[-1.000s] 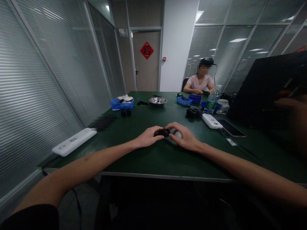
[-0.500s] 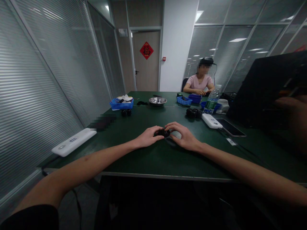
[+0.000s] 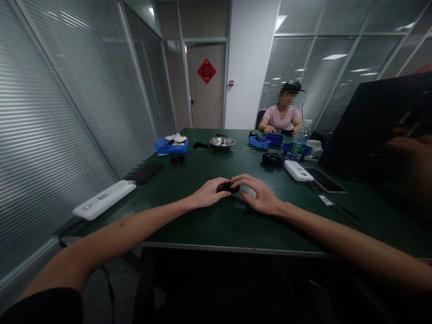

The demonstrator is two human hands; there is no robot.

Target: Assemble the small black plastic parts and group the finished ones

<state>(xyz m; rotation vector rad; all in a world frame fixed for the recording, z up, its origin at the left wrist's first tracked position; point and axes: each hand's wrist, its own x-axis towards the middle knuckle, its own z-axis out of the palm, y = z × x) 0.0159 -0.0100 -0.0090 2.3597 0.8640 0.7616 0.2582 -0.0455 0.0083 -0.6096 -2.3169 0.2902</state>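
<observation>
A small black object (image 3: 232, 189), dark and glossy with rounded parts, sits at the middle of the green table (image 3: 202, 225); its exact kind cannot be made out. My left hand (image 3: 209, 192) grips it from the left, thumb in front and fingers behind. From the right, my right hand (image 3: 259, 194) curves over it, fingertips resting on its top and right end, thumb low near its front edge. Fingers hide much of it. Similar black round pieces lie in a small pair (image 3: 177, 159) at left and a cluster (image 3: 272, 159) at right.
Toward the back stand a metal bowl (image 3: 222, 143), a filled blue basket (image 3: 171, 146) and smaller blue bins (image 3: 259, 142). A water bottle (image 3: 299, 143), white power bank (image 3: 299, 171) and phone (image 3: 324, 180) are at right. Another white device (image 3: 104, 200) lies left. A co-worker (image 3: 282, 116) sits opposite.
My right fingers have shifted slightly down and onto the black object's top; my left hand stays put. Across the table, the co-worker's hands have moved apart.
</observation>
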